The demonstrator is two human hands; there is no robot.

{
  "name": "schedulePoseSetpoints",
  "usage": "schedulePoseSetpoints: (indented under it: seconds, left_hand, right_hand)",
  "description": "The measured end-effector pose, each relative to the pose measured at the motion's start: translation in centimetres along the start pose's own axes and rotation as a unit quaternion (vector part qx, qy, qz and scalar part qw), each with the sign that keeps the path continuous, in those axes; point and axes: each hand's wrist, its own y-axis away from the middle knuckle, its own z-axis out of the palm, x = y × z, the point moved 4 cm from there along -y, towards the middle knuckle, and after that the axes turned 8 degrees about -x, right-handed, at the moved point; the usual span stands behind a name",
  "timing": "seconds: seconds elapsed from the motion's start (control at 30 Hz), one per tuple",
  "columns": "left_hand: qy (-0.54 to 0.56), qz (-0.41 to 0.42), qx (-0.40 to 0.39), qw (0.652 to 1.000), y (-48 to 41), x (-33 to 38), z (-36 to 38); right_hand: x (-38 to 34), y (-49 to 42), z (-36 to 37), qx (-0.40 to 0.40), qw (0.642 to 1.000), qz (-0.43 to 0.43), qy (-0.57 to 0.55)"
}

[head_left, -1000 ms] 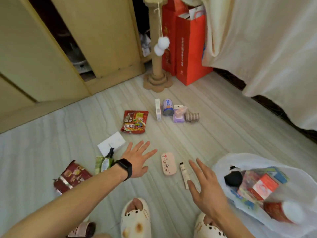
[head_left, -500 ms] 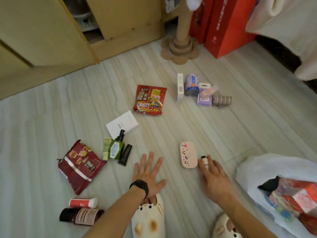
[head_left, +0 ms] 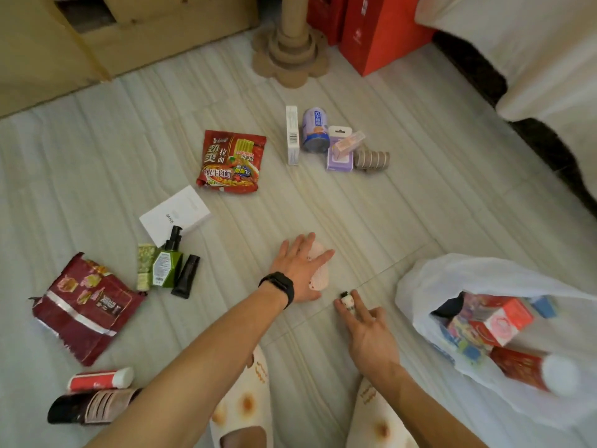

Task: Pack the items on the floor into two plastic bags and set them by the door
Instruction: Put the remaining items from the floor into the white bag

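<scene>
My left hand (head_left: 298, 270) lies flat over a pink oval case (head_left: 321, 274) on the floor, fingers spread and straight. My right hand (head_left: 366, 328) pinches a small white tube with a black cap (head_left: 346, 299) between its fingers, just left of the white plastic bag (head_left: 420, 286), which lies open with red boxes and other items inside. A red noodle packet (head_left: 231, 161), a white flat box (head_left: 176, 215), a green pump bottle (head_left: 168, 263), a black tube (head_left: 185, 276) and a dark red snack bag (head_left: 84, 305) lie to the left.
A can (head_left: 315, 130), an upright white box (head_left: 292, 135), a purple pack (head_left: 339, 156) and tape rolls (head_left: 371, 160) cluster farther off. A red-white tube (head_left: 100, 379) and dark bottle (head_left: 80, 407) lie near left. Scratching-post base (head_left: 289, 56), red bags (head_left: 371, 33), bed edge right.
My left hand has moved forward and right onto the pink case. My right hand has closed on the small tube and drawn it back toward the bag.
</scene>
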Motion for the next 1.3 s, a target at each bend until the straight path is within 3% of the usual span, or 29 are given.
schedulePoseSetpoints:
  seconds: [0.1,0.17,0.3,0.4,0.5,0.53,0.63,0.67,0.8,0.93,1.0,1.17,1.3]
  left_hand:
    - [0.012,-0.021,0.025,0.999,0.7,0.2,0.2]
    - [0.010,-0.029,0.032,0.999,1.9,0.4,1.2]
    - [0.003,-0.030,0.010,1.000,4.4,0.6,2.8]
    - [-0.007,-0.030,-0.033,0.999,5.7,1.1,3.0]
    - [-0.004,-0.031,-0.100,0.994,6.6,1.8,1.9]
    - [0.009,-0.036,-0.119,0.992,6.8,2.1,1.0]
    - [0.018,-0.011,-0.123,0.992,7.3,4.1,-3.1]
    - [0.003,0.013,-0.108,0.994,7.6,5.3,-4.7]
    - [-0.060,0.124,-0.052,0.989,8.7,11.1,-10.2]
    - [-0.080,0.229,-0.015,0.970,9.2,18.2,-11.8]
    - [-0.069,0.269,-0.008,0.961,9.1,21.8,-10.9]
    - [-0.125,0.305,0.018,0.944,6.0,26.5,-9.0]
    - [-0.384,0.259,0.018,0.886,1.5,26.6,-8.7]
  right_hand:
    - [0.0,0.7,-1.3,-0.004,0.997,0.001,-0.076]
    - [0.0,2.3,-3.3,0.026,0.976,0.001,-0.218]
    - [3.0,8.4,-6.7,0.142,0.850,0.047,-0.504]
    - [7.9,11.7,-7.9,0.276,0.782,0.121,-0.546]
    - [12.9,11.3,-7.2,0.263,0.723,0.209,-0.604]
    - [14.1,10.9,-6.9,0.235,0.718,0.228,-0.614]
    - [16.3,10.6,-7.6,0.216,0.768,0.244,-0.551]
    - [16.2,10.9,-7.8,0.227,0.771,0.241,-0.545]
    - [13.0,12.9,-7.4,0.261,0.721,0.172,-0.618]
    - [8.1,14.7,-6.8,0.171,0.631,0.037,-0.756]
    - [7.9,15.2,-6.5,0.167,0.637,0.023,-0.752]
    - [14.1,15.9,-4.8,0.284,0.682,0.214,-0.640]
    - [20.0,12.8,-5.5,0.278,0.698,0.321,-0.577]
